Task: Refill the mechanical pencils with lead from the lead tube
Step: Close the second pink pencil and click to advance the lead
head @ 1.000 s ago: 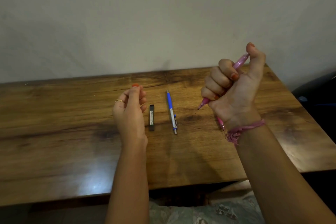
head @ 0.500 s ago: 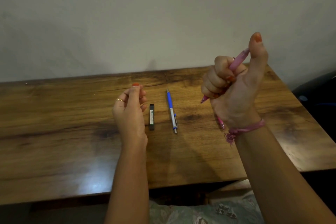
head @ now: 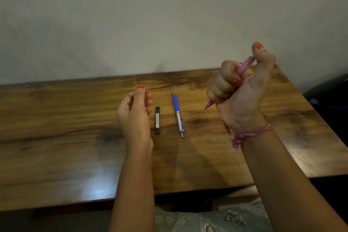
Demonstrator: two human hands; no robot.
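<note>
Beside the lead tube [head: 157, 120] lies a blue pencil [head: 178, 115].

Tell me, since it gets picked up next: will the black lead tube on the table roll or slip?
The lead tube looks flat-sided and lies flat on the table, so it probably won't roll. It is small and slim, likely light and stiff. Its smooth surface may slip in a loose pinch.

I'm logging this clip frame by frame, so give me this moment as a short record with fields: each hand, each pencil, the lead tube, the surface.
right hand: raised, fist around pink pencil, thumb on its top end
pink pencil: tilted, tip pointing down-left
left hand: raised, fingertips pinched together; contents too small to tell
blue pencil: lying on table
lead tube: lying left of blue pencil, apart from it
table: wooden
</note>
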